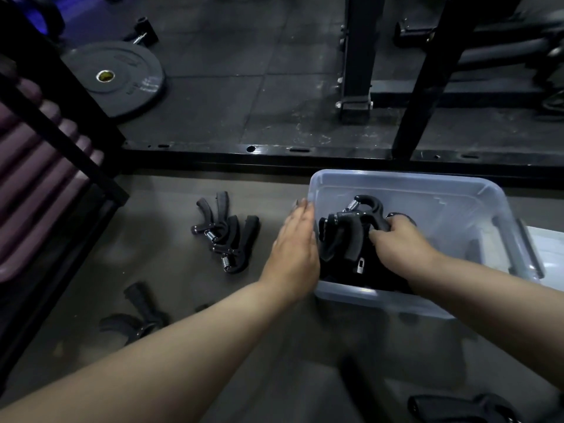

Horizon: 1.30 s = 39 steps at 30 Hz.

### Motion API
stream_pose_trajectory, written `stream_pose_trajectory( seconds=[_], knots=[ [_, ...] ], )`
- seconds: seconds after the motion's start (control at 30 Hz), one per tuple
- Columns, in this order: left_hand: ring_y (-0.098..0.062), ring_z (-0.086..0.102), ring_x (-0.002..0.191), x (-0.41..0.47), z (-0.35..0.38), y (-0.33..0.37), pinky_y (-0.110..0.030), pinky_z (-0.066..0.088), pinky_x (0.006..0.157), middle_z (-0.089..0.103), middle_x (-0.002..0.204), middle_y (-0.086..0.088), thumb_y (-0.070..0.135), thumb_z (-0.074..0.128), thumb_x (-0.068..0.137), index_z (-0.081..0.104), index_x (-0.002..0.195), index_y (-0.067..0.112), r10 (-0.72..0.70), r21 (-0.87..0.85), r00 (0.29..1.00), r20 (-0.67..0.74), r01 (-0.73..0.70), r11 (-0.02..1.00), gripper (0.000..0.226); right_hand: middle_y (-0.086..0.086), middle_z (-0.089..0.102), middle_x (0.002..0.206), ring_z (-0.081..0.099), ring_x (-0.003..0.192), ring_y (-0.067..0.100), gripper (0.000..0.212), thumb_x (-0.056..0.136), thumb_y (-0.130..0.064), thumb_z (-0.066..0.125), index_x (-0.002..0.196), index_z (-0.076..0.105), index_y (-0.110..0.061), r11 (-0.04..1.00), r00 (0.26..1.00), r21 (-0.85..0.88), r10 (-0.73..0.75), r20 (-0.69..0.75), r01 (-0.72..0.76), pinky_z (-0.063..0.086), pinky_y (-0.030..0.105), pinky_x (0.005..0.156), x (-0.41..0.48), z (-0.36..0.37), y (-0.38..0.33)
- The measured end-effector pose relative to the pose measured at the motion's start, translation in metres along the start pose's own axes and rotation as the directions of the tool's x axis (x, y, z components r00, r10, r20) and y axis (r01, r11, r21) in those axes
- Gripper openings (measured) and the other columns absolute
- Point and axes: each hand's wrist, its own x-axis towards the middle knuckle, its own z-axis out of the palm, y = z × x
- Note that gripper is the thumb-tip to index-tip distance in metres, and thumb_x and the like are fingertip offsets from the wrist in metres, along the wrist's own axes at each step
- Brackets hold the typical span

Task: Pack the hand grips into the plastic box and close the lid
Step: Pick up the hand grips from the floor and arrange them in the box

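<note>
Grips going into the plastic box point(457, 190).
Right hand point(399, 239) clutches a hand grip point(366, 209); left hand point(294, 248), fingers flat, braces the wall beside it: lower gently.

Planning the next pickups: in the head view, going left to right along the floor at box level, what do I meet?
Pile of hand grips on the floor → left hand flat against the plastic box's left wall → hand grips inside the box → right hand gripping one of them → plastic box right side and its latch handle.
</note>
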Motion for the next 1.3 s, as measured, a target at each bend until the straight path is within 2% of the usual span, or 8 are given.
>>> stream_pose_trajectory(
  seconds=[0.17,0.37,0.53,0.6,0.7,0.83,1.0,1.3],
  knots=[
    [0.000,-0.003,0.148,0.000,0.001,-0.001,-0.025,0.001,0.121,0.003,0.164,0.010,0.018,0.026,0.105,0.008,0.157,0.022,0.015,0.010,1.000,-0.009,-0.015,1.000,0.055,0.011,0.056,0.116,0.056,0.100,0.040,0.042,0.077,-0.039,0.044,0.110,0.050,-0.015,0.994,0.994,-0.010,0.108,-0.007,-0.108,0.047,0.049,0.093,0.000,0.014,-0.018],
    [0.000,-0.002,0.149,0.001,0.002,-0.005,-0.032,0.007,0.123,0.005,0.164,0.010,0.019,0.027,0.105,0.009,0.157,0.023,0.020,-0.005,1.000,-0.014,-0.021,1.000,0.055,0.024,0.051,0.129,0.053,0.114,0.039,0.041,0.091,-0.016,0.045,0.128,0.049,0.003,0.985,0.986,0.048,0.163,0.042,-0.165,0.044,0.036,0.085,0.006,0.030,-0.020],
    [0.001,-0.002,0.148,0.000,0.001,-0.005,-0.031,0.006,0.123,0.005,0.164,0.010,0.019,0.028,0.105,0.009,0.157,0.023,0.025,-0.014,1.000,-0.015,-0.025,1.000,0.055,0.017,0.032,0.148,0.034,0.134,0.032,0.041,0.103,-0.017,0.030,0.141,0.027,-0.001,0.979,0.986,-0.121,0.164,-0.005,-0.164,0.022,0.039,0.114,0.005,0.038,-0.025],
    [0.000,-0.001,0.149,0.000,0.001,-0.005,-0.031,0.007,0.123,0.005,0.164,0.010,0.019,0.028,0.105,0.009,0.157,0.023,0.026,-0.019,1.000,-0.016,-0.026,0.999,0.055,0.019,0.030,0.145,0.039,0.128,0.039,0.045,0.099,-0.020,0.038,0.139,0.027,-0.002,0.974,0.991,-0.197,0.124,0.041,-0.114,0.029,0.043,0.109,-0.005,0.032,-0.029],
    [0.000,-0.001,0.149,0.000,0.002,-0.006,-0.033,0.007,0.124,0.005,0.164,0.010,0.019,0.028,0.105,0.010,0.157,0.023,0.028,-0.025,0.999,-0.015,-0.028,0.999,0.055,0.020,0.039,0.139,0.047,0.121,0.039,0.046,0.098,-0.036,0.038,0.132,0.033,-0.005,0.878,0.982,-0.460,-0.053,0.181,0.132,0.039,0.043,0.096,-0.022,0.009,-0.023],
    [0.000,-0.001,0.148,0.000,0.002,-0.006,-0.032,0.007,0.123,0.005,0.164,0.011,0.020,0.028,0.105,0.010,0.157,0.024,0.021,-0.029,1.000,-0.015,-0.021,0.999,0.055,0.019,0.064,0.105,0.064,0.095,0.035,0.033,0.099,-0.035,0.034,0.115,0.042,-0.007,0.706,0.950,-0.636,-0.218,0.224,0.312,0.044,0.039,0.080,-0.025,-0.006,-0.016],
    [-0.001,-0.001,0.149,0.000,0.002,-0.006,-0.027,0.004,0.122,0.005,0.164,0.010,0.020,0.027,0.106,0.011,0.157,0.022,0.029,-0.015,0.999,-0.020,-0.029,0.999,0.054,0.006,0.054,0.074,0.053,0.069,0.031,0.030,0.095,-0.033,0.035,0.111,0.040,-0.009,0.731,0.937,-0.599,-0.335,0.100,0.326,0.040,0.038,0.064,-0.024,-0.004,-0.015],
    [-0.002,-0.001,0.149,0.000,0.002,-0.005,-0.026,0.003,0.122,0.005,0.164,0.009,0.019,0.027,0.106,0.011,0.157,0.021,0.030,-0.017,0.999,-0.019,-0.030,0.999,0.054,0.006,0.051,0.075,0.063,0.082,0.035,0.049,0.095,-0.039,0.035,0.128,0.031,-0.002,0.724,0.925,-0.585,-0.348,0.150,0.367,0.042,0.039,0.064,-0.020,0.005,-0.011]
  ],
)
